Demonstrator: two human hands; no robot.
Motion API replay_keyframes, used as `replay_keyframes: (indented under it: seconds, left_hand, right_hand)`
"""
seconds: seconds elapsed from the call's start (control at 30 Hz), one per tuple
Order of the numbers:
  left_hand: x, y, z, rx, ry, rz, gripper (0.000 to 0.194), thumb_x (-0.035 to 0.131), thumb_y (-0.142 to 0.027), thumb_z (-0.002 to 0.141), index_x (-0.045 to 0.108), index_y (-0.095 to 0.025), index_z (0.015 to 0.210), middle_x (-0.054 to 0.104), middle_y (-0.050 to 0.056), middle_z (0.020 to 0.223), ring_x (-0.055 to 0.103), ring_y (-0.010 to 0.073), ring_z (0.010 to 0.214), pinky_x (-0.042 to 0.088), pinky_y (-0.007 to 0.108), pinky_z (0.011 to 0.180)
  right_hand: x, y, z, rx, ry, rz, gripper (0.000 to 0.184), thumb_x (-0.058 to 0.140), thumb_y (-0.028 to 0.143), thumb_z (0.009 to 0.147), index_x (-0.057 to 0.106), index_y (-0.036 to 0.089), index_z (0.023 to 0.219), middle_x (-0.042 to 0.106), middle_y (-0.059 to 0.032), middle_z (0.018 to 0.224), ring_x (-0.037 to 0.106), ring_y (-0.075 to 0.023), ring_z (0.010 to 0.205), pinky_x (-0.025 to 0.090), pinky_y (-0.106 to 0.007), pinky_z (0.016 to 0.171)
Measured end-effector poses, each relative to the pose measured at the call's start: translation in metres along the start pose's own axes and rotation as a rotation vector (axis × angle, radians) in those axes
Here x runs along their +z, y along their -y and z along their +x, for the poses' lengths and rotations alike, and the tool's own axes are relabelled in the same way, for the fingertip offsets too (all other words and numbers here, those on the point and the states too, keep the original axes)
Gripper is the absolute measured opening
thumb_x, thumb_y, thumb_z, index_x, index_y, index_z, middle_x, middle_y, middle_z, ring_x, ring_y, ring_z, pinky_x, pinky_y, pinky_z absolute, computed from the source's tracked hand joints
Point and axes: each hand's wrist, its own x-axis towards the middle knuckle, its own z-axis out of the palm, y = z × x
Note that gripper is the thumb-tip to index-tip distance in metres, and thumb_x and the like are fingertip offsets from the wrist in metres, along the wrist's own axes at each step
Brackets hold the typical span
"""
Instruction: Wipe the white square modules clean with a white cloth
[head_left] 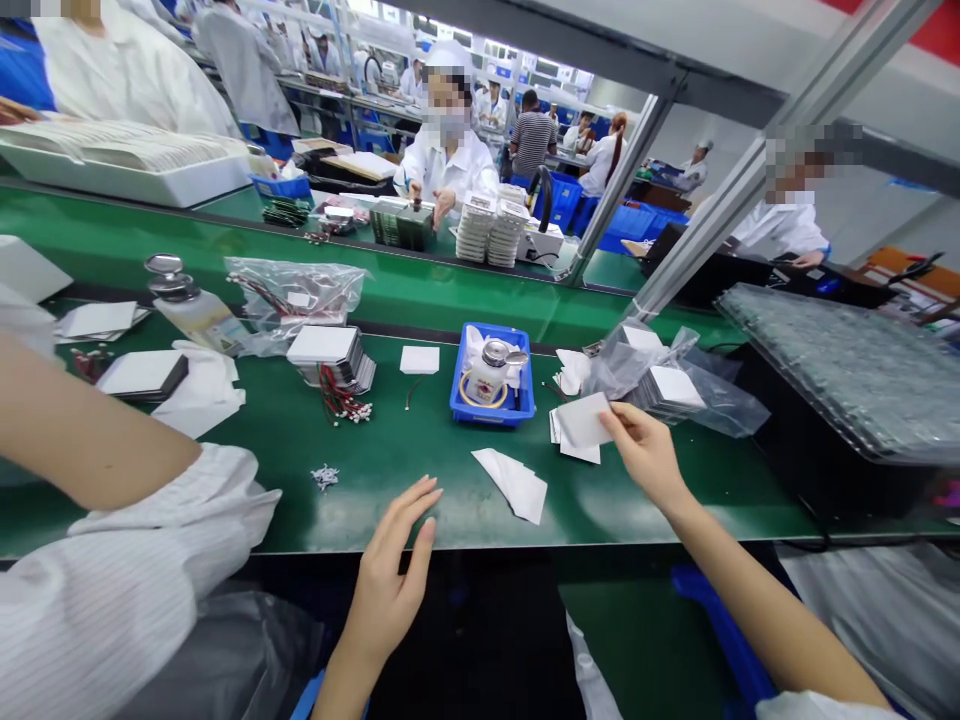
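Hands first: right hand (646, 450), right of centre, pinches a white card (586, 421) near its corner between thumb and fingers. Left hand (390, 575), lower centre, empty, thumb apart from loosely stretched fingers at the near edge of the green counter (390, 440). The held card lies over loose white sheets (581, 454); whether it touches them, cannot tell.

Risks, as I judge them:
- Corner-only grip: card could pivot or slip, or carry a sheet from below if the two cling.
- Plastic bag (727, 400) just beyond the right hand, around a stack of pieces; a knuckle catching the film could drag the stack askew.
- Blue tray (491, 415), centre, holds a metal-capped bottle (487, 380). Low sweep leftward with the card could knock the tray; if the bottle holds liquid, a spill might wet the paper.
- Folded paper (517, 487) near the counter's front edge, between the hands; a dragging wrist could push it off.
- Small pale parts (325, 477), lower left, loose in a heap; a brush from the left hand or the neighbour's sleeve (180, 520) would scatter them.
- Wired stack (326, 350), left of centre, leads hanging in a tangle; snagging one could pull pieces down.
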Motion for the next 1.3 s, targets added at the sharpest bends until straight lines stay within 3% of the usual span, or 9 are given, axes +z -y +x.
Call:
replay_keyframes:
  seconds: [0.13, 0.2, 0.27, 0.33, 0.47, 0.6, 0.83, 1.03, 1.3]
  left_hand:
    - [0.001, -0.017, 0.002, -0.200, 0.043, -0.307, 0.032, 0.047, -0.028, 0.100, 0.056, -0.029, 0.132, 0.052, 0.005, 0.144, 0.047, 0.0222, 0.136, 0.039, 0.038, 0.114]
    - [0.000, -0.026, 0.006, -0.298, 0.186, -0.498, 0.040, 0.049, -0.034, 0.100, 0.049, -0.028, 0.139, 0.050, 0.007, 0.146, 0.048, 0.0235, 0.135, 0.041, 0.036, 0.111]
    - [-0.001, -0.034, 0.009, -0.376, 0.404, -0.634, 0.047, 0.052, -0.040, 0.098, 0.047, -0.024, 0.142, 0.058, 0.010, 0.137, 0.058, 0.0246, 0.122, 0.049, 0.034, 0.101]
    - [-0.001, -0.039, 0.010, -0.437, 0.518, -0.646, 0.046, 0.051, -0.045, 0.097, 0.054, -0.020, 0.135, 0.067, 0.009, 0.118, 0.064, 0.0226, 0.102, 0.052, 0.031, 0.086]
    - [-0.003, -0.042, 0.006, -0.514, 0.482, -0.564, 0.041, 0.047, -0.050, 0.098, 0.066, -0.014, 0.108, 0.067, 0.004, 0.090, 0.059, 0.0172, 0.080, 0.047, 0.026, 0.072]
    - [-0.002, -0.043, 0.001, -0.556, 0.480, -0.628, 0.039, 0.048, -0.049, 0.096, 0.063, -0.013, 0.098, 0.064, 0.003, 0.085, 0.055, 0.0157, 0.076, 0.044, 0.026, 0.069]
    - [0.004, -0.040, -0.001, -0.596, 0.419, -0.703, 0.037, 0.050, -0.049, 0.094, 0.059, -0.014, 0.090, 0.057, 0.001, 0.078, 0.050, 0.0140, 0.070, 0.041, 0.025, 0.065]
    - [0.010, -0.036, -0.003, -0.603, 0.398, -0.774, 0.036, 0.052, -0.048, 0.094, 0.061, -0.013, 0.093, 0.059, 0.002, 0.081, 0.051, 0.0141, 0.073, 0.043, 0.025, 0.068]
    - [0.004, -0.027, -0.008, -0.590, 0.336, -0.829, 0.047, 0.056, -0.056, 0.090, 0.065, -0.010, 0.096, 0.061, 0.004, 0.081, 0.054, 0.0141, 0.072, 0.046, 0.027, 0.070]
  right_hand:
    - [0.026, 0.042, -0.016, 0.160, 0.431, 0.295, 0.032, 0.064, 0.040, 0.090, 0.065, 0.020, 0.114, 0.066, 0.0016, 0.067, 0.061, -0.0131, 0.061, 0.046, -0.022, 0.053]
    - [0.040, 0.059, -0.029, 0.148, 0.589, 0.360, 0.030, 0.063, 0.037, 0.092, 0.064, 0.022, 0.118, 0.069, 0.0004, 0.075, 0.064, -0.0131, 0.068, 0.050, -0.022, 0.060]
    - [0.054, 0.071, -0.039, 0.074, 0.662, 0.383, 0.025, 0.062, 0.033, 0.093, 0.065, 0.023, 0.116, 0.072, -0.0027, 0.093, 0.067, -0.0140, 0.081, 0.053, -0.024, 0.070]
    - [0.065, 0.079, -0.045, -0.054, 0.672, 0.367, 0.020, 0.060, 0.028, 0.094, 0.066, 0.024, 0.113, 0.070, -0.0043, 0.102, 0.066, -0.0148, 0.090, 0.053, -0.026, 0.077]
    - [0.081, 0.084, -0.046, -0.268, 0.622, 0.315, 0.025, 0.057, 0.021, 0.096, 0.065, 0.023, 0.119, 0.065, -0.0067, 0.106, 0.062, -0.0167, 0.100, 0.052, -0.032, 0.087]
    - [0.089, 0.084, -0.046, -0.336, 0.706, 0.283, 0.031, 0.050, 0.020, 0.099, 0.062, 0.024, 0.128, 0.064, -0.0078, 0.108, 0.062, -0.0166, 0.100, 0.054, -0.033, 0.087]
    - [0.101, 0.073, -0.054, -0.537, 0.548, 0.188, 0.039, 0.047, 0.018, 0.100, 0.056, 0.027, 0.137, 0.067, -0.0079, 0.109, 0.065, -0.0171, 0.098, 0.058, -0.032, 0.082]
    - [0.104, 0.066, -0.055, -0.574, 0.518, 0.203, 0.043, 0.051, 0.012, 0.097, 0.057, 0.028, 0.136, 0.068, -0.0077, 0.108, 0.066, -0.0164, 0.097, 0.058, -0.030, 0.081]
    - [0.119, 0.066, -0.054, -0.538, 0.598, 0.297, 0.038, 0.053, 0.012, 0.095, 0.064, 0.027, 0.128, 0.069, -0.0073, 0.101, 0.068, -0.0166, 0.091, 0.059, -0.027, 0.077]
